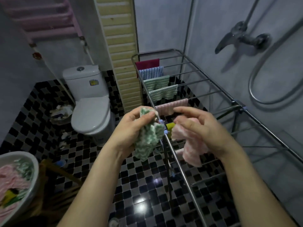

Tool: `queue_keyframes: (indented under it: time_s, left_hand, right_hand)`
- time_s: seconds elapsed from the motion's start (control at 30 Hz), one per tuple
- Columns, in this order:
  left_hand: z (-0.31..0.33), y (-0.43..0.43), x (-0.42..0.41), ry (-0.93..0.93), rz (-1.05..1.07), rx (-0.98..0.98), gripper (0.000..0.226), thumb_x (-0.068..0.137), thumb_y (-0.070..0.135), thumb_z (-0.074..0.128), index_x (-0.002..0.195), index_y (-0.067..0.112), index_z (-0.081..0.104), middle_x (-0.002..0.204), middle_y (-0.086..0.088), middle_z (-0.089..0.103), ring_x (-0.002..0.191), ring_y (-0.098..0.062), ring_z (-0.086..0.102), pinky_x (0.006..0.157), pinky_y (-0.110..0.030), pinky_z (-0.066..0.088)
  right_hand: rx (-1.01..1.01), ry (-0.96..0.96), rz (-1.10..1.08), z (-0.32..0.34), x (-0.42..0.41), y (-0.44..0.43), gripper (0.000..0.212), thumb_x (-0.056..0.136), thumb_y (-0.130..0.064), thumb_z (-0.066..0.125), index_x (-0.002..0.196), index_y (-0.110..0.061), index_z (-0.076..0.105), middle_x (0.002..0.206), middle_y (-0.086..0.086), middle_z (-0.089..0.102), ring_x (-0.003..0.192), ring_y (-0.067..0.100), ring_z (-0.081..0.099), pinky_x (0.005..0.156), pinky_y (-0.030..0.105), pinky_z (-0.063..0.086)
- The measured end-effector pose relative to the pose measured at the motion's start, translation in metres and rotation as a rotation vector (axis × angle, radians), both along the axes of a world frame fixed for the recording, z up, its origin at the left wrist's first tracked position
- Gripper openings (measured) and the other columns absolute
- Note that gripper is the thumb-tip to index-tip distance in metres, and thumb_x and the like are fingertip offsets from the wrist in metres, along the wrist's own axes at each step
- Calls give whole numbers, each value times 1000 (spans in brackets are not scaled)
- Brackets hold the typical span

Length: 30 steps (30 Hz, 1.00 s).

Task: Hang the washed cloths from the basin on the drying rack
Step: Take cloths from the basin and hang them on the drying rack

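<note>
Five cloths already hang side by side over the far rungs of the tubular stainless-steel drying rack (181,167): a maroon cloth (147,63) at the far end, then a blue-and-white striped cloth (151,72), two green-and-white striped cloths (157,82) and, nearest, a ribbed pale pink cloth (170,107). The rungs on the near side of that one are bare.

Two more cloths are up at the rack's near side rail. The left hand (129,128) has its fingers and thumb wrapped round a bunched green-and-white wavy cloth (149,141). The right hand (201,128) holds a crumpled pink fleecy cloth (191,149) that dangles over the rail; which fingers clamp it is probably hidden behind the hand. Neither is draped yet.

Down to the left of the rack, the white plastic basin (35,174) holds a heap of pink, green and yellow cloths, so I judge the job roughly half done.

The rack stands on a glossy black-and-grey mosaic tile floor (139,185). A white ceramic toilet (88,102) sits left of the rack, and a chrome shower mixer (242,36) is on the grey wall to its right.
</note>
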<state>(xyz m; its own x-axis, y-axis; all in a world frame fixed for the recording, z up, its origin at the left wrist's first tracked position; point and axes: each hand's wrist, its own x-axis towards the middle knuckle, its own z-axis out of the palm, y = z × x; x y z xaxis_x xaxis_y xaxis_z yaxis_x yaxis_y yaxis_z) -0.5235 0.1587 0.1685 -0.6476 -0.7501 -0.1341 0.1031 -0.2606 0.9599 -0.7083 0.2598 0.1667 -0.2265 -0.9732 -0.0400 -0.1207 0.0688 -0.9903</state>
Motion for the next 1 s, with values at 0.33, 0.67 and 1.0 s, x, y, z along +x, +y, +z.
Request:
queue_keyframes:
  time_s: [0.33, 0.67, 1.0]
  left_hand:
    - [7, 38, -42, -93, -123, -382, 27, 89, 32, 59, 114, 28, 68, 110, 6, 70, 103, -5, 66, 79, -19, 52]
    - [-9, 50, -43, -263, -247, -237, 6, 86, 17, 71, 86, 11, 68, 85, 3, 72, 73, -12, 68, 64, -24, 51]
    - [-25, 70, -66, -237, -15, -308, 22, 97, 4, 48, 88, 13, 65, 76, 5, 64, 66, -3, 59, 58, -22, 49]
  right_hand:
    - [110, -33, 51, -3, -5, 22, 35, 82, -15, 72, 116, -11, 68, 110, 6, 73, 101, 22, 70, 89, 44, 56]
    - [56, -318, -122, -8, -17, 42, 18, 94, -12, 55, 102, -2, 68, 89, 17, 73, 76, 24, 71, 66, 31, 59]
    - [115, 0, -163, -10, -62, 97, 18, 91, -19, 59, 94, -9, 73, 90, 8, 76, 81, 19, 73, 69, 27, 57]
